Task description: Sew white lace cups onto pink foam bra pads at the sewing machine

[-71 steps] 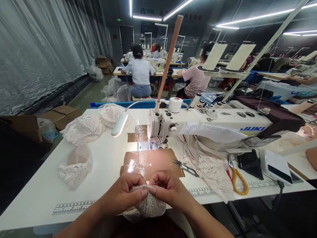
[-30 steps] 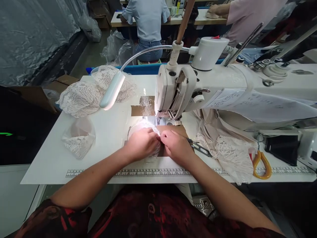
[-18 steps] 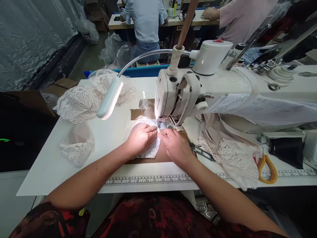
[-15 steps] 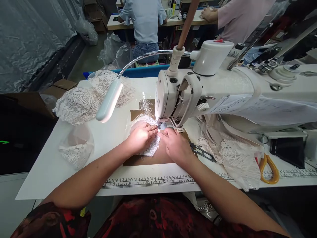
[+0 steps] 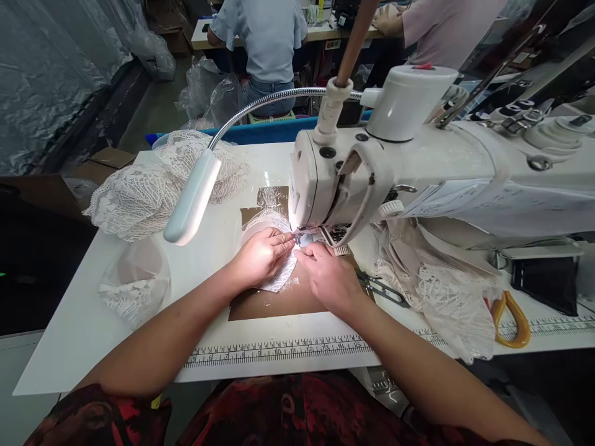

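At the near edge of the white table (image 5: 83, 328), a printed ruler strip (image 5: 274, 352) runs beneath both bare forearms as they reach forward. Just past it lies a glossy brown taped patch (image 5: 274, 305), and on that patch sits the small piece of white lace (image 5: 282, 277), pinned under both hands. The left hand (image 5: 260, 257) lies flat on it, fingers straight and close together, tips pointing at the needle area. The right hand (image 5: 328, 277) sits just beside it with knuckles raised and fingers bent down onto the lace edge; whether it pinches or only presses, I cannot tell. The fingertips of both hands nearly meet right at the presser foot (image 5: 303, 235), where the lace's far edge is tucked in. Off to the right, thread snips (image 5: 382, 288) rest near the wrist, then a heap of cream lace (image 5: 449, 300) and yellow-handled scissors (image 5: 511, 319). To the left, a clear bag with lace (image 5: 134, 285) lies on the table. Over it all looms the white sewing machine (image 5: 418, 167), with its gooseneck lamp (image 5: 188, 201) tilted over a big pile of lace (image 5: 134, 198). Far back, a person in a light-blue shirt (image 5: 264, 31) and another in pink (image 5: 441, 25) sit at their own benches.
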Action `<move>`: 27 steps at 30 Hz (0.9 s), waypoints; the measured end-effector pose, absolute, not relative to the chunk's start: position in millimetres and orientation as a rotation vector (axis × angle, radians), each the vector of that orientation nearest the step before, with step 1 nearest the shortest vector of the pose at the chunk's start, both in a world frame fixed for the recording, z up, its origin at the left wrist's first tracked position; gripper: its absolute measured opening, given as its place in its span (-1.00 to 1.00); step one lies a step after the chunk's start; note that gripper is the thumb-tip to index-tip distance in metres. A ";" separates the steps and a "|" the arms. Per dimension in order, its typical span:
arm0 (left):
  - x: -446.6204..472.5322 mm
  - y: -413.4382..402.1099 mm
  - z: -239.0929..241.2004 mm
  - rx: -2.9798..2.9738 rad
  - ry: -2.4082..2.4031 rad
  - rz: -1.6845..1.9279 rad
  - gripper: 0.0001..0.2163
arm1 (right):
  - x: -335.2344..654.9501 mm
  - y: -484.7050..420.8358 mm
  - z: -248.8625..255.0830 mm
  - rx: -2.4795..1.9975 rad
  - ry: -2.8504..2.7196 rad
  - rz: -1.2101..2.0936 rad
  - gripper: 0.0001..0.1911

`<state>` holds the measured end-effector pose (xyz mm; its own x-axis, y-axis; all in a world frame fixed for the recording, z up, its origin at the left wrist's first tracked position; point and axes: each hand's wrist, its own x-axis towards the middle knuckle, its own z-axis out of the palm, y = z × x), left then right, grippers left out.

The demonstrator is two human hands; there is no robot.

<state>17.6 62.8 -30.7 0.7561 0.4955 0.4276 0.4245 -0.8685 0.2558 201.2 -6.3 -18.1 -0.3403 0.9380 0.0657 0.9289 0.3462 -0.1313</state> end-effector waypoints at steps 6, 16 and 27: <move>19.7 62.1 -32.2 2.768 0.884 0.696 -0.70 | 203.4 -6.9 -23.3 -1.666 -2.455 0.062 -0.54; 16.4 52.4 -26.2 2.818 1.123 0.455 -0.60 | 202.6 -8.0 -26.9 -1.678 -2.406 0.031 -0.56; -63.6 -4.5 16.7 2.478 1.687 0.403 -0.69 | 213.3 -5.3 -39.8 -1.484 -2.370 -0.093 -0.60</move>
